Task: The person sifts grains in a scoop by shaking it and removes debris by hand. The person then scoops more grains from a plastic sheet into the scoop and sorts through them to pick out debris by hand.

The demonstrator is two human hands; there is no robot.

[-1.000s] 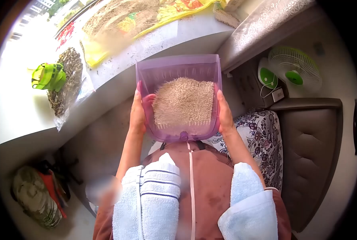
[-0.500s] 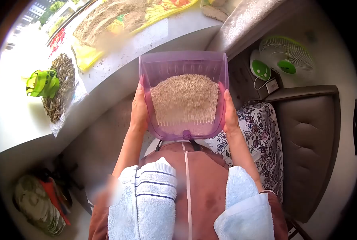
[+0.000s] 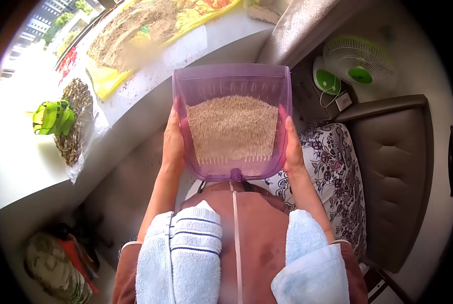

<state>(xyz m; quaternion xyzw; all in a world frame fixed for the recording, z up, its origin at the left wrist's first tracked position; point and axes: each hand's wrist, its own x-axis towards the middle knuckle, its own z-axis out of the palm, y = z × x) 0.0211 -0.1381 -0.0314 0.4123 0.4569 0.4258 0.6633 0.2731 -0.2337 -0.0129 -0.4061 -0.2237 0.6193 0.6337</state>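
Observation:
A purple see-through plastic dustpan is held level in front of my body, its round handle socket facing me. Inside lies a heap of small tan grains, spread down to a row of short teeth near the back wall. My left hand grips the left side wall, thumb along the outer face and fingers mostly hidden beneath. On the opposite wall, my right hand holds in the same way. The grains look slightly blurred.
On the white windowsill lie a yellow sheet bearing grain, a dried brown heap on clear plastic and a bright green bag. To the right stand a green-white fan, a brown padded seat and patterned cloth.
The dustpan appears slightly larger and closer, still gripped by both hands. Its grains have shifted a little. The view has turned slightly, moving the sill and the fan in the picture.

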